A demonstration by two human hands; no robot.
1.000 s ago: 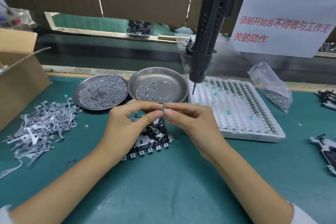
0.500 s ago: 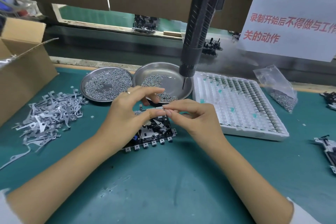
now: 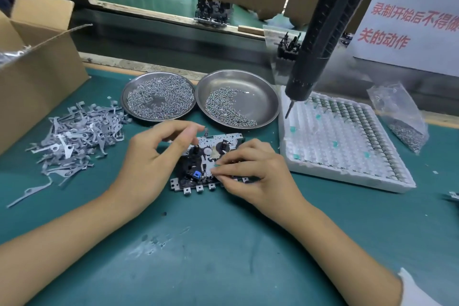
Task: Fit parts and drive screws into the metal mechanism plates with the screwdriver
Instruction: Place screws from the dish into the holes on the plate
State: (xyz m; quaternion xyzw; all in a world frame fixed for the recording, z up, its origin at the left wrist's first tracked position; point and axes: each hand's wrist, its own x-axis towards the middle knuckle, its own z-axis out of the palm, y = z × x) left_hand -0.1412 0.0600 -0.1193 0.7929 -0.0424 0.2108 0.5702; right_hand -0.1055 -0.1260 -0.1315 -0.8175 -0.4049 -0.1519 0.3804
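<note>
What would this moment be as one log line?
step: fitting part | right hand: pinching small part on mechanism plate | screwdriver: hanging, unheld

left hand (image 3: 149,156): fingers curled, thumb and forefinger nearly meeting | right hand (image 3: 258,174): fingers bent, tips pressed down together

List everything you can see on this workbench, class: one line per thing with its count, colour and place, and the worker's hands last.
mechanism plate: one, silver and black, centre of mat
steel dishes: two, silver, holding screws, behind the plate
metal levers: a heap, grey, left
cardboard box: one, brown, far left
foam tray: one, white, right
plastic bag: one, clear, screws inside, far right
screwdriver: one, black, hanging above the tray
paper sign: one, white with red writing, upper right
left hand: fingers curled above the plate
right hand: fingertips pinching a small part on the plate
</note>
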